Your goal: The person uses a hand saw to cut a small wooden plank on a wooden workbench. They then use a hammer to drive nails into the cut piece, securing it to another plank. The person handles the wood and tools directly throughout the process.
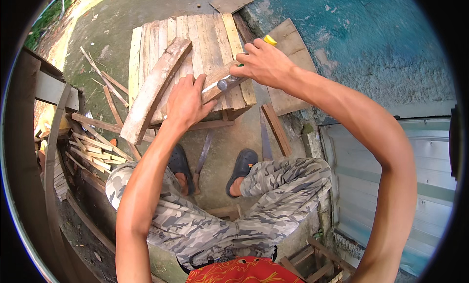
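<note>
My right hand (264, 63) is closed around a hammer, holding it near its rounded metal head (223, 84). A yellow end (269, 40) of the tool sticks out beyond my knuckles. Under the hammer head lies a short wooden batten (211, 93), slanting across a slatted wooden top (198, 36). My left hand (188, 101) grips the batten's near end, thumb on the near side and fingers on the far side. Left of that hand, a thick, rough wooden beam (157, 90) rests diagonally on the slats and overhangs their near edge.
Thin wood offcuts (93, 148) are piled at the left. A blade with a wooden handle (204, 151) lies between my feet. At the right are a wooden board (290, 63), a loose strip (276, 129), a blue wall (371, 48) and corrugated metal sheeting (391, 185).
</note>
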### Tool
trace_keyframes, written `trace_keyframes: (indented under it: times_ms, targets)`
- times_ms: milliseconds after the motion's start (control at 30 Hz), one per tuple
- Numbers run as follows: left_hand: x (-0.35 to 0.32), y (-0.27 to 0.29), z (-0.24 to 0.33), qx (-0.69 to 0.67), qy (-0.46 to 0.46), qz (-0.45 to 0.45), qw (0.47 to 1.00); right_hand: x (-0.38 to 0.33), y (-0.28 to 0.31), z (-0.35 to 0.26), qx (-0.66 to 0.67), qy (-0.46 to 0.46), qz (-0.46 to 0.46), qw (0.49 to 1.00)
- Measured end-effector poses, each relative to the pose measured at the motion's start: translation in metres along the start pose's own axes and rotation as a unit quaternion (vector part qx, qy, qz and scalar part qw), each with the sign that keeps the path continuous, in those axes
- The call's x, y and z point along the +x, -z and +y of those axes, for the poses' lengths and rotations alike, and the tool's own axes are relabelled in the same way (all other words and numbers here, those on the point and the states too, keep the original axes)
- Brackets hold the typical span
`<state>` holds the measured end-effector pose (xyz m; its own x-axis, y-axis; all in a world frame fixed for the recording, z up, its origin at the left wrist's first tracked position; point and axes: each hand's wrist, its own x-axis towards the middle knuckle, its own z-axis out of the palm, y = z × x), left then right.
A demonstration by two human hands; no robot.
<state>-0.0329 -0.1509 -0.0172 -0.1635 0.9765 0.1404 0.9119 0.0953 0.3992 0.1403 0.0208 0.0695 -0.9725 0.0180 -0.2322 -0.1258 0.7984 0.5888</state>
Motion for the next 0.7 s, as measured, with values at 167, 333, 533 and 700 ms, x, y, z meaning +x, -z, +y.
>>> trace_keyframes:
  times_ms: [167, 333, 533, 700]
  targets:
    - [0.005, 0.002, 0.018, -0.02, -0.015, 0.093, 0.995, 0.01, 0.001, 0.0, -0.014, 0.003, -0.036, 0.999]
    - [0.026, -0.004, 0.041, -0.141, -0.025, 0.075, 0.987, 0.004, 0.014, 0.0, 0.031, -0.017, -0.009, 0.999]
    - [0.032, -0.016, 0.031, -0.134, -0.101, 0.108, 0.98, -0.005, 0.026, 0.007, 0.262, -0.324, 0.225, 0.881]
    - [0.036, -0.02, 0.023, -0.147, -0.18, 0.169, 0.958, 0.018, 0.003, 0.014, 0.76, -0.5, 0.313, 0.273]
